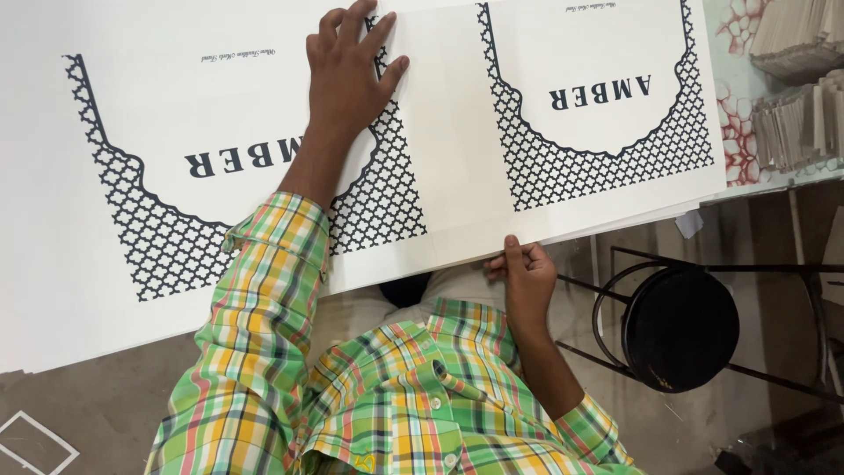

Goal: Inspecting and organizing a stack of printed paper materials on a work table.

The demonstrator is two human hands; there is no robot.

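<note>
Left hand (352,66) flat on printed sheet (457,149), right hand (526,273) seemingly pinching edge

two printed sheets (369,132), one stool (679,327) — two hands (352,70)

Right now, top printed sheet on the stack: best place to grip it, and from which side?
Grip the top printed sheet at its near edge, where it overhangs the table and the right hand already pinches it. Come from the person's side, thumb above and fingers below. It lies flat on the stack, so only that free edge gives access. The left hand presses it flat farther in.
</note>
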